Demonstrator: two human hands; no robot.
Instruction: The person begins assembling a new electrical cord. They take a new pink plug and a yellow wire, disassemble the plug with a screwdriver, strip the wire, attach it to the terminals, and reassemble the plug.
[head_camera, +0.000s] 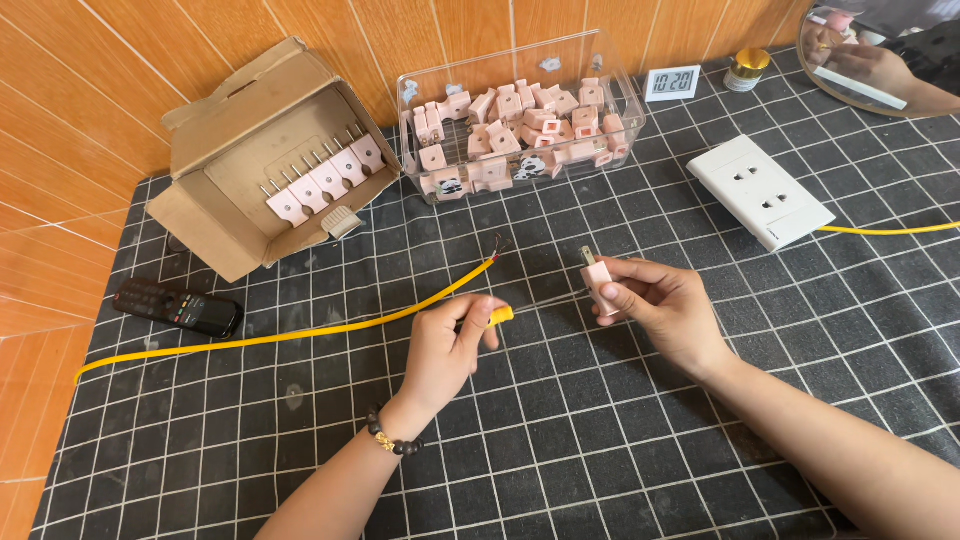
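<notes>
My left hand (448, 345) is closed around a small tool with a yellow handle (501, 316), a little above the black grid mat (600, 440). My right hand (665, 305) holds a pink plug (597, 276) upright, its metal prongs pointing up. A long yellow cable (300, 335) lies across the mat just beyond my left hand; its stripped end (497, 246) points toward the plug and touches neither hand.
An open cardboard box (215, 215) with several pink plugs sits at the back left. A clear plastic bin (520, 125) holds many more. A white wall socket (760, 190) with a yellow cable lies at right. A black remote (178, 307), small digital clock (672, 82), jar and mirror stand around.
</notes>
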